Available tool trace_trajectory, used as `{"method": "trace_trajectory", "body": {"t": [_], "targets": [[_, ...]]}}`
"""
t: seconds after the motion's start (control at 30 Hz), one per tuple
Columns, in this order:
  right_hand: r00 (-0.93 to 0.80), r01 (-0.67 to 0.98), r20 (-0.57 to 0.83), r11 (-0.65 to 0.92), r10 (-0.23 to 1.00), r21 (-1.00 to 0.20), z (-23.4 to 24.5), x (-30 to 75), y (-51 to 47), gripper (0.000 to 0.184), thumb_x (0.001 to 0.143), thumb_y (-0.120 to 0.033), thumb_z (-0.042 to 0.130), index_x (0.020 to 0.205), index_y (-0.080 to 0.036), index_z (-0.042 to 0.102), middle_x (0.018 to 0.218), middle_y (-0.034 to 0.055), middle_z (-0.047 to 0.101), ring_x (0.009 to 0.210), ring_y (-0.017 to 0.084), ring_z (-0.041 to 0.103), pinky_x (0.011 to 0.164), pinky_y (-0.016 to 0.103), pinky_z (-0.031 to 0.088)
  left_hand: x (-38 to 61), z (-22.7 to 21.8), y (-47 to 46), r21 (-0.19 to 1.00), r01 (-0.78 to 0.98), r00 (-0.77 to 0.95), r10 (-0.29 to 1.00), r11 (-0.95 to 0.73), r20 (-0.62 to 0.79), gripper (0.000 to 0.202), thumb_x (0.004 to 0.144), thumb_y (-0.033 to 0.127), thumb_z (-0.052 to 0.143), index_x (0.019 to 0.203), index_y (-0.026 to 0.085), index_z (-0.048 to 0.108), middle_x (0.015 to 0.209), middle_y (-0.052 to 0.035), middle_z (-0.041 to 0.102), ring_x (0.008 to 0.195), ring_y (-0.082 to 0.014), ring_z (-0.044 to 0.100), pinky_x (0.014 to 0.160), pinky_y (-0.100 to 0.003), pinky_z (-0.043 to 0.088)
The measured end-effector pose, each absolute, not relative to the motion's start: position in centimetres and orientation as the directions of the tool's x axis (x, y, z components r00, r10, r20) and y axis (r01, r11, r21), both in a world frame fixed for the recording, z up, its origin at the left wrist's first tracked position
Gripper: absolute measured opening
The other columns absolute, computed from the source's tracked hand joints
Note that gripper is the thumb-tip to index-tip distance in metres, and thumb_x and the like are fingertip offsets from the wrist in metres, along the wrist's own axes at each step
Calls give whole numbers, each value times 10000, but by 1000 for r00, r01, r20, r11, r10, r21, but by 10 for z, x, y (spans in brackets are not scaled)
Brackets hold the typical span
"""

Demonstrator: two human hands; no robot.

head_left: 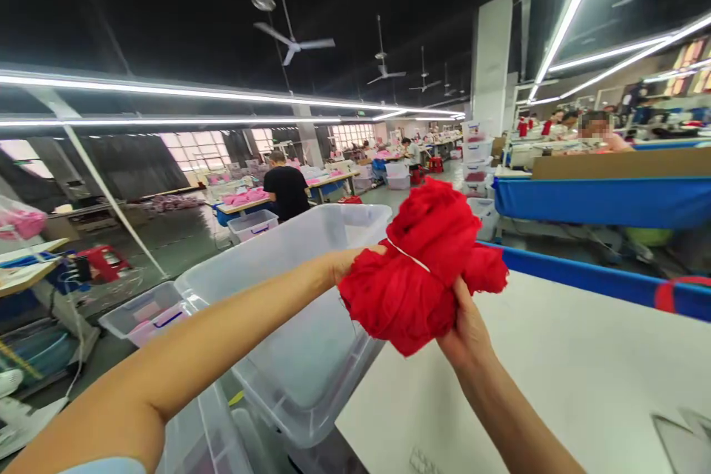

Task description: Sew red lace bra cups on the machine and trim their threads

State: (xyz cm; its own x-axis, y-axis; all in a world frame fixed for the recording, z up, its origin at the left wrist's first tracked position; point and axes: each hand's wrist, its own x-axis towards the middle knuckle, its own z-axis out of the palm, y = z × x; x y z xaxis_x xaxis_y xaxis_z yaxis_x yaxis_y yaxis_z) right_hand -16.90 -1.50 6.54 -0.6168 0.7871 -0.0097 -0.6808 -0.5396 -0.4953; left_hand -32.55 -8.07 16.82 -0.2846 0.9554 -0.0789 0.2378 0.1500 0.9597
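Observation:
A bundle of red fabric (411, 304), cinched round its middle by a thin pale band, is held up between both hands. My left hand (355, 261) grips it from the left side, its fingers mostly hidden behind the cloth. From the lower right, my right hand (467, 326) is closed on the bundle, with some fingers hidden under it. Below and to the left stands a large clear plastic bin (278, 259), apart from the bundle. The white tabletop (533, 355) lies under my right forearm.
A blue cloth edge (555, 276) runs along the table's far side, with a red strap (678, 292) at right. Smaller clear bins (147, 311) stand on the floor to the left. A person in a black shirt (286, 189) sits beyond the bin. Stacked bins (478, 155) stand by a pillar.

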Motion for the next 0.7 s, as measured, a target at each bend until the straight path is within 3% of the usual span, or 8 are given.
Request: {"method": "trace_trajectory", "body": {"t": [0.1,0.2,0.33,0.5,0.63,0.7], "targets": [[-555,-652,-199,-571,808,-499,49,-123,-8,486,618,-292,857,1081,-265,710,1048,-2,777,1123,238,670,998,378,536,-313,154,-59,918,298,-217,955,262,-203,291,842,260,665,1102,130,640,1041,-79,695,884,-236,671,798,-398,568],[-581,-556,-347,-670,736,-492,23,-68,-15,387,561,-217,878,922,-166,747,938,78,790,1014,309,715,956,439,563,-315,148,-21,872,390,-241,947,295,-212,249,769,241,607,988,132,654,885,-67,729,811,-238,687,764,-360,565],[-610,-466,-456,-759,648,-455,0,-10,-28,342,560,-287,897,834,-143,751,899,114,789,976,331,727,919,459,579,-310,118,28,760,578,-373,924,299,-80,432,731,262,588,1150,160,584,1115,-97,700,1101,-272,636,917,-336,507],[-674,-409,-429,-788,601,-461,-15,10,-25,240,618,-270,864,810,-176,755,830,79,791,938,307,741,913,442,584,-276,58,58,498,775,-433,901,389,-29,801,570,190,739,1326,110,487,1345,-267,534,1274,-453,488,1036,-527,386],[-684,-424,-387,-768,619,-480,-22,5,-17,246,635,-302,856,822,-176,760,861,86,791,1000,317,722,946,460,565,-249,42,83,362,870,-362,932,336,5,941,576,210,779,1437,216,400,1492,-234,391,1339,-471,406,1094,-616,268],[-670,-450,-368,-747,645,-489,-24,5,-14,274,614,-287,871,839,-177,761,884,83,792,1022,314,715,963,455,555,-240,46,92,318,892,-345,938,321,22,1013,568,258,818,1469,186,360,1521,-266,328,1365,-520,337,1099,-691,170]]}}
